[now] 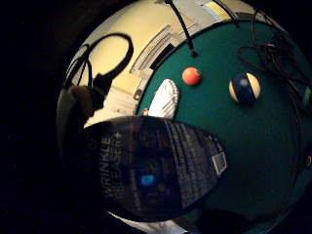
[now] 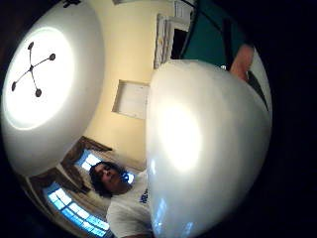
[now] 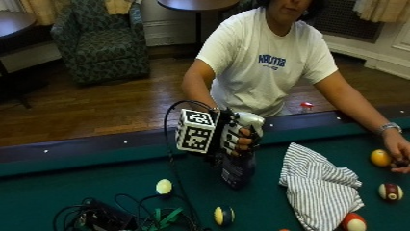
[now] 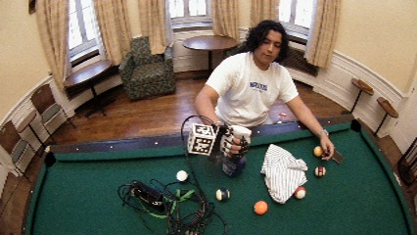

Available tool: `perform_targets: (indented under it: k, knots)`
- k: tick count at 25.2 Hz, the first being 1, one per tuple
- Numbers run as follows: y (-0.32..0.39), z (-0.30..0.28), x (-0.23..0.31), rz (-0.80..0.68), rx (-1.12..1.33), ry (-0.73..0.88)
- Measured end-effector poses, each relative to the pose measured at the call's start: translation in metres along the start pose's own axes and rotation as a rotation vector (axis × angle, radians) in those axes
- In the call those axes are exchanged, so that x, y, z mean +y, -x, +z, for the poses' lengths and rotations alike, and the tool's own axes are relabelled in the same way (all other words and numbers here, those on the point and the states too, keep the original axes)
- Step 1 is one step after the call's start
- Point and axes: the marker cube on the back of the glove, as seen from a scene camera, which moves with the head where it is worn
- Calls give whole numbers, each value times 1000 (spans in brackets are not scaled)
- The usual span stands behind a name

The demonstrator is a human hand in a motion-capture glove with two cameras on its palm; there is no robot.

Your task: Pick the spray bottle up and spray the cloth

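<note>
The spray bottle (image 3: 238, 166) stands upright in the gloved right hand (image 3: 236, 137), whose fingers (image 3: 245, 140) are curled round its white upper part while the dark lower body hangs below the hand, its base at or just above the green felt; which, the views do not settle. From the palm, the little finger side view is filled by the bottle's dark label (image 1: 151, 168) with white lettering, and the thumb side view by its white top (image 2: 208, 148).

Just beside that hand, on the side of the person's bare left hand (image 3: 396, 150), lies the striped cloth (image 3: 323, 185), crumpled on the pool table (image 3: 77, 192), close to the bottle but not touching it. The bare left hand rests on the felt beyond the cloth, next to a yellow ball (image 3: 380, 157).

A striped maroon ball (image 3: 390, 191) and a red-and-white ball (image 3: 353, 222) sit at the cloth's far and near edges. On the other side of the gloved hand lie a pale yellow ball (image 3: 164, 186), a blue-and-yellow striped ball (image 3: 224, 215) and an orange ball (image 4: 261, 207).
</note>
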Motion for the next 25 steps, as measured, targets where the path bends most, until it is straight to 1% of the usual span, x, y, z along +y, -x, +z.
perform_targets:
  k: [3, 7, 9, 15, 19, 25]
  knots:
    - [0, 1, 1, -18, 8, -71]
    - [3, -3, 7, -84, 41, -210]
    - [9, -7, 7, -110, 49, -248]
    - [58, -38, -1, -161, 41, -297]
    - [104, -68, -7, -157, 57, -310]
    - [171, -101, -13, -240, 122, -346]
